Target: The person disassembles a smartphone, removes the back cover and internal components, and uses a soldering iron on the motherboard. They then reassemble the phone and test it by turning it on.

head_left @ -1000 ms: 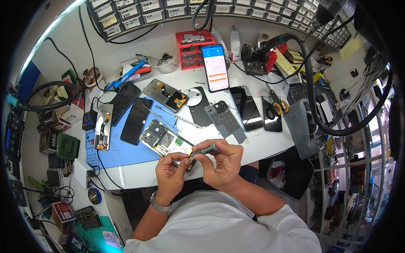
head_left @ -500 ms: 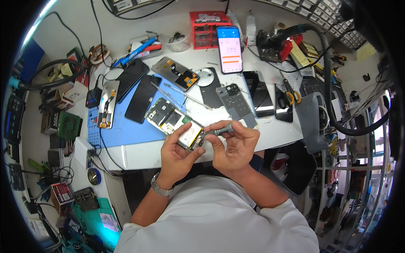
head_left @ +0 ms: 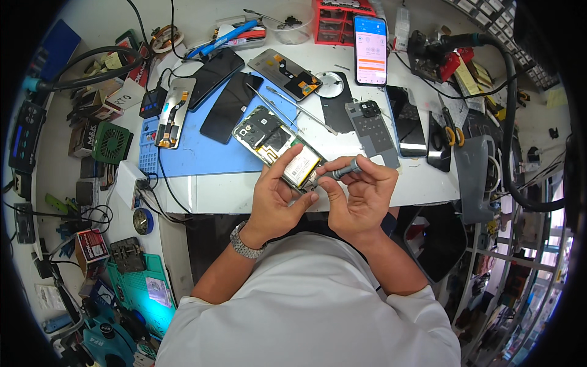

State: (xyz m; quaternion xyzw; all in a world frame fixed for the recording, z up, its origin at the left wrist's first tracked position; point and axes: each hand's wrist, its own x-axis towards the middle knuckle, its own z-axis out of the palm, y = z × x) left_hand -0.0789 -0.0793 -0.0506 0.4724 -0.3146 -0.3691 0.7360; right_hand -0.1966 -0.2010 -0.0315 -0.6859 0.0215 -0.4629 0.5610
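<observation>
An opened phone [head_left: 266,138], its battery and inner parts bare, slants over the front of the bench. My left hand [head_left: 275,199] grips it by the lower end, fingers along one edge and thumb near the bottom corner. In my right hand [head_left: 362,199] is a small grey screwdriver [head_left: 343,172], pinched between thumb and fingers. Its tip points at the phone's bottom end, between both hands; whether it touches a screw there is too small to tell. Beyond the phone, long metal tweezers [head_left: 302,110] lie across the edge of a blue mat [head_left: 183,165].
Phone screens, including a dark one [head_left: 229,110] and a silver-backed one [head_left: 284,73], lie around the mat. A lit phone [head_left: 370,52] leans by a red drawer box [head_left: 333,24]. Toward the right are a grey back panel [head_left: 370,125] and scissors [head_left: 451,128].
The whole view has shifted, so bench and hands sit further right and higher in the picture. Both hands keep the same hold on the phone and the screwdriver.
</observation>
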